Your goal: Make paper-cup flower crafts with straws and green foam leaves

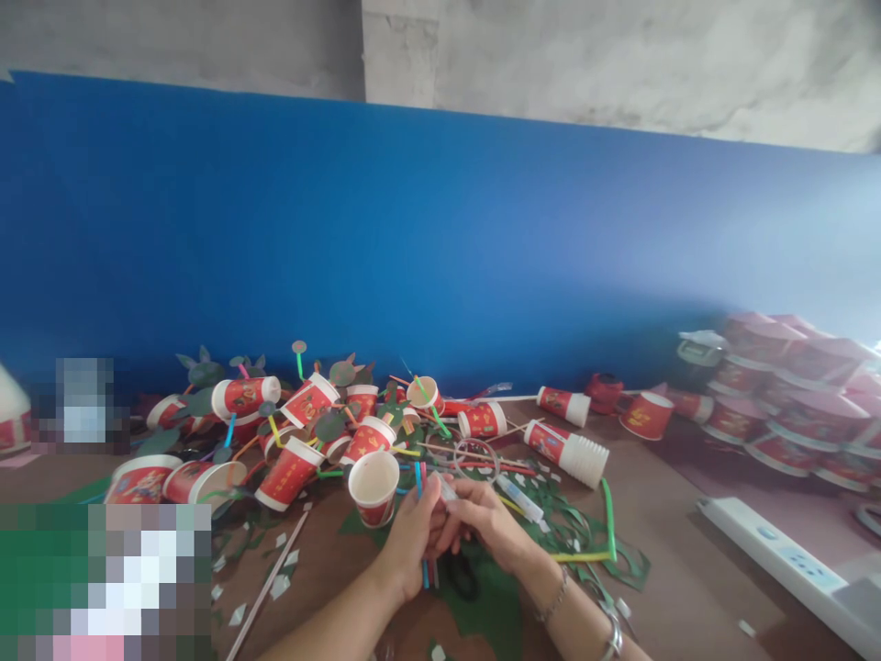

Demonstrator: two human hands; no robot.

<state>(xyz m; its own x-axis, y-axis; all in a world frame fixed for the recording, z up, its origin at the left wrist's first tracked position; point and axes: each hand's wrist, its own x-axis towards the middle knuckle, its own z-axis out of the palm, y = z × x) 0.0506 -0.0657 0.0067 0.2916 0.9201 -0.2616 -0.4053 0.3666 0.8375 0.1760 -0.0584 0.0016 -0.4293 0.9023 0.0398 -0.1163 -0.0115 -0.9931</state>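
Note:
My left hand (417, 532) is closed around a blue and a pink drinking straw (425, 576), whose ends stick out above and below the fist. My right hand (485, 519) meets it, thumb and fingers pinched at a small whitish piece (444, 487) too unclear to name. A red paper cup (373, 491) stands open side up just left of my hands. Beneath them lies green paper (485, 597) with dark scissor handles (460, 576) partly hidden under my wrists. A clear tube with a blue label (521, 498) lies right of my fingers.
Red paper cups with straws and paper discs (293, 473) are heaped at left. A nested cup stack (568, 453) lies at right, near green scraps and a bent green-yellow straw (609, 523). A white power strip (777, 551) and piled red cup crafts (805, 395) occupy the right side.

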